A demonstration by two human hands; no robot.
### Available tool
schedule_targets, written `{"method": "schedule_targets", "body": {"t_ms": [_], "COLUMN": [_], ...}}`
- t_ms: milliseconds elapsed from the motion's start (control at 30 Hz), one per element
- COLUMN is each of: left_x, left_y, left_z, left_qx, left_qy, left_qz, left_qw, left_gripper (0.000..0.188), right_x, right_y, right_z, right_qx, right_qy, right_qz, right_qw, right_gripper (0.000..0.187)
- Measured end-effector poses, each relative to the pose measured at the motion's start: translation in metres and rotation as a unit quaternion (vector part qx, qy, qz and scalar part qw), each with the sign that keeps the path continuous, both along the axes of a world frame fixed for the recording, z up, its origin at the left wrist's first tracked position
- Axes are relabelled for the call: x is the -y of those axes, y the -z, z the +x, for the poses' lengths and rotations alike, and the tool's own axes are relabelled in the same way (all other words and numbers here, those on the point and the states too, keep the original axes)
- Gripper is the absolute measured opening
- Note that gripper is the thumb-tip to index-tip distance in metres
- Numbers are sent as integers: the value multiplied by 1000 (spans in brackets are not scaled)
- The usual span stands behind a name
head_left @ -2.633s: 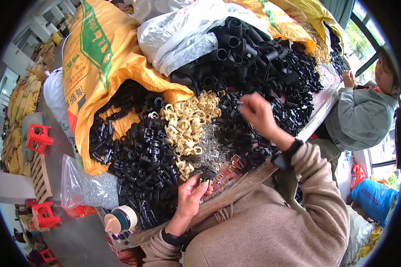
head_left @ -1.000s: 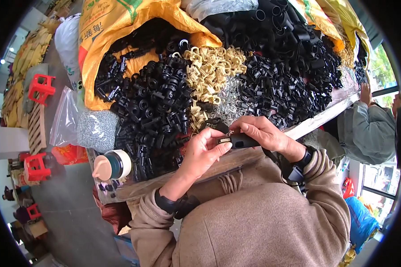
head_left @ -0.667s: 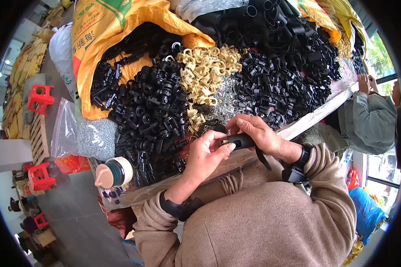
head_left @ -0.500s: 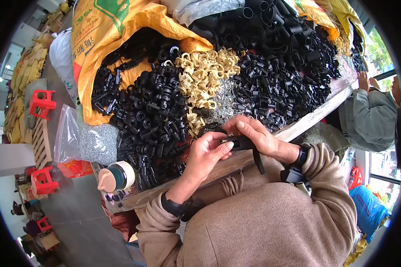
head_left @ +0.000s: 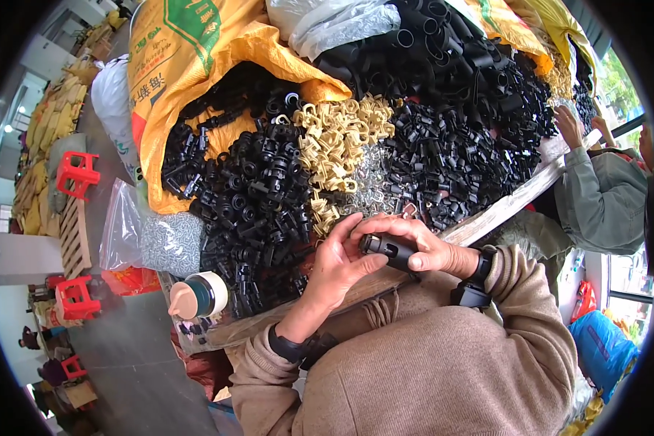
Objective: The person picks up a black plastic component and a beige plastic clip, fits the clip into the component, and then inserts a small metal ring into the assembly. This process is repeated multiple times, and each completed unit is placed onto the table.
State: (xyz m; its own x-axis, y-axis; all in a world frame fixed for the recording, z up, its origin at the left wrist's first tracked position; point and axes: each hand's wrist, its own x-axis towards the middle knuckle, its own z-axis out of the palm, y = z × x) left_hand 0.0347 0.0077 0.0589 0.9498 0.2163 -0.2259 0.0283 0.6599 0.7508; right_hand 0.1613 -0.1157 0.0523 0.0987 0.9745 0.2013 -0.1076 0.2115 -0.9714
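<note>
A black plastic tube-shaped part [head_left: 389, 251] with a slot in its side is held between my two hands, just above the table's near edge. My right hand [head_left: 430, 248] wraps over its right portion, with the thumb along the near side. At its left end, my left hand [head_left: 333, 270] curls in, the thumb touching the near side and the fingers bent behind. Ahead of the hands are a heap of cream plastic clips [head_left: 336, 138], small metal pieces [head_left: 370, 174] and black ring-shaped fittings [head_left: 258, 171].
Small black clips [head_left: 443, 156] and black tubes [head_left: 432, 54] pile up farther back. An orange woven sack [head_left: 156, 109] stands at the left, near a bag of metal pieces [head_left: 171, 242] and a lidded cup [head_left: 209, 292]. A co-worker's sleeve [head_left: 596, 185] shows at the right.
The black part has turned, so its slotted side and round end show. A dangling black strip is out of sight. The co-worker's hand at the right has risen off the table edge.
</note>
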Motion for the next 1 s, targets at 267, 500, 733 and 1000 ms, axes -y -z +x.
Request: {"method": "schedule_targets", "body": {"t_ms": [267,500,733,1000], "left_x": [2,3,4,8], "left_y": [6,9,9,8], "left_z": [-3,-3,2,3], "left_qx": [5,-10,-12,-19], "left_qy": [17,17,38,21], "left_qz": [30,29,9,2], "left_qw": [999,999,999,1000], "left_gripper": [77,74,74,73], "right_x": [1,0,1,3], "right_y": [-4,-3,5,6], "right_z": [-8,-13,-11,-13], "right_qx": [-111,-186,-175,-156], "right_qy": [22,33,55,92], "right_qz": [-41,-27,-3,21], "right_qw": [993,982,983,983], "right_gripper": [90,88,86,89]}}
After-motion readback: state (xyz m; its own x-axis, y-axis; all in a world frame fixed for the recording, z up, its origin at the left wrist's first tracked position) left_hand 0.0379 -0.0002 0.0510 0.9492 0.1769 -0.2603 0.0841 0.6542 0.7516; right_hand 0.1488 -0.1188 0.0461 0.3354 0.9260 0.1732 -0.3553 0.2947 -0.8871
